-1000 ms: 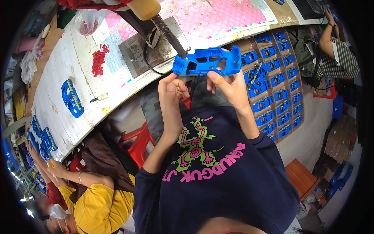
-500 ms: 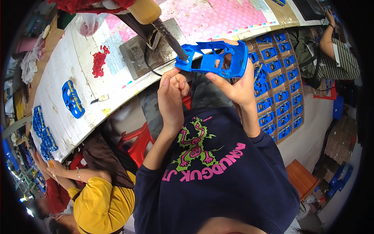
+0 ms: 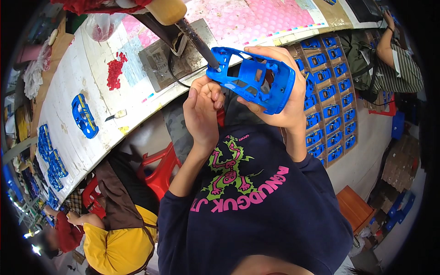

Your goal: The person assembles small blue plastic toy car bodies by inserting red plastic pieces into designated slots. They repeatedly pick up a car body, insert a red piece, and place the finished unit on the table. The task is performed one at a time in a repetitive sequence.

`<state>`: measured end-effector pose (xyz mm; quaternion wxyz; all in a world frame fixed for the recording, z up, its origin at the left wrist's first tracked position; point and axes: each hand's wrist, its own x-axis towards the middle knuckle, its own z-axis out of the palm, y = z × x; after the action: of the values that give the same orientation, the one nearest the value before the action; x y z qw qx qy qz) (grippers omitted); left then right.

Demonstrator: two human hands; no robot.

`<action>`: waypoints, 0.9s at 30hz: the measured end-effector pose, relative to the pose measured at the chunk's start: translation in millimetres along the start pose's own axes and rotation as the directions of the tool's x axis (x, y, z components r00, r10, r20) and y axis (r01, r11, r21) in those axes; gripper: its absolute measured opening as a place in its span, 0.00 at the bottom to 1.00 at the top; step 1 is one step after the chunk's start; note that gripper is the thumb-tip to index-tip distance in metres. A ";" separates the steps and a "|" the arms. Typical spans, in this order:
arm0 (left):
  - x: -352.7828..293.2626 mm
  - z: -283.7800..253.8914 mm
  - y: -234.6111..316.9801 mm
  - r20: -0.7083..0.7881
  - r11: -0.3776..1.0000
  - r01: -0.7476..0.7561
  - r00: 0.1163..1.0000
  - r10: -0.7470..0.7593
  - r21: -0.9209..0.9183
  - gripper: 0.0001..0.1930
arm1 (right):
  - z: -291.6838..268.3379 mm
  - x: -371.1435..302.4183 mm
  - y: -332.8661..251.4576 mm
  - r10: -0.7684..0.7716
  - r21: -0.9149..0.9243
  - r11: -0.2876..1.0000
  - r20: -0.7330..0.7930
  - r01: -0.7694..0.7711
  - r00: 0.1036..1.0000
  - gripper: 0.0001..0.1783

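A blue plastic toy car body (image 3: 247, 73) is in my right hand (image 3: 288, 107), its hollow inside facing up and its wide end toward my palm. The thumb and fingers grip it on both sides. At its narrow left end rests the metal tip of a soldering iron (image 3: 197, 43), slanting down from a wooden handle (image 3: 167, 10). My left hand (image 3: 202, 110) is just below that end, palm up with its fingers curled. Its index fingertip reaches the car body's edge; whether it pinches anything is hidden.
Small red pieces (image 3: 115, 71) lie heaped on the white table (image 3: 59, 110), near a blue car body (image 3: 84, 117) and a small blade (image 3: 115, 115). More blue bodies (image 3: 51, 158) pile up farther left. Cardboard trays (image 3: 326, 103) of car bodies stand right; co-workers sit on both sides.
My right hand has tilted the car body, its wide end swinging down and toward me. The left hand has barely moved. The yellow-sleeved co-worker has shifted down and away from the table.
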<state>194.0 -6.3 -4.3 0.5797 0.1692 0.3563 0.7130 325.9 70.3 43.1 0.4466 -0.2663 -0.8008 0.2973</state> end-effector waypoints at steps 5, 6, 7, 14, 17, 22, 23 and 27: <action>-0.1 0.8 0.1 0.010 1.000 -0.006 1.000 0.006 -0.009 0.24 | -1.7 0.1 -1.9 0.005 -0.015 1.000 0.014 -0.005 1.000 0.34; 0.3 1.2 0.2 0.006 1.000 -0.003 1.000 0.003 -0.011 0.24 | -1.6 -0.1 -1.7 0.004 -0.018 1.000 0.013 -0.004 1.000 0.34; 0.7 2.0 0.8 0.002 1.000 0.000 1.000 0.000 -0.013 0.24 | -2.2 0.7 -2.4 -0.009 -0.026 1.000 0.019 0.009 1.000 0.33; 1.6 4.8 1.8 -0.014 1.000 0.005 1.000 -0.006 -0.023 0.23 | -4.1 5.1 -6.1 -0.040 -0.045 0.998 0.026 0.041 0.999 0.32; 2.3 4.6 1.6 -0.011 1.000 0.010 1.000 -0.010 -0.018 0.23 | -3.7 4.6 -6.1 -0.038 -0.050 0.998 0.025 0.039 0.999 0.32; 2.4 5.6 1.8 -0.012 1.000 0.012 1.000 -0.012 -0.020 0.23 | -4.1 4.7 -5.9 -0.035 -0.054 0.998 0.025 0.037 0.999 0.32; 2.6 5.7 1.8 -0.012 1.000 0.012 1.000 -0.012 -0.019 0.23 | -4.3 5.0 -6.3 -0.035 -0.055 0.998 0.025 0.036 0.999 0.32; 3.3 7.2 2.5 -0.018 1.000 0.010 1.000 -0.011 -0.015 0.23 | -3.7 4.7 -5.2 -0.044 -0.044 0.998 0.018 0.045 0.999 0.33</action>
<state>196.0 -1.1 1.8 0.5815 0.1565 0.3571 0.7140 326.2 70.9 51.0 0.4403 -0.2558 -0.8166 0.2717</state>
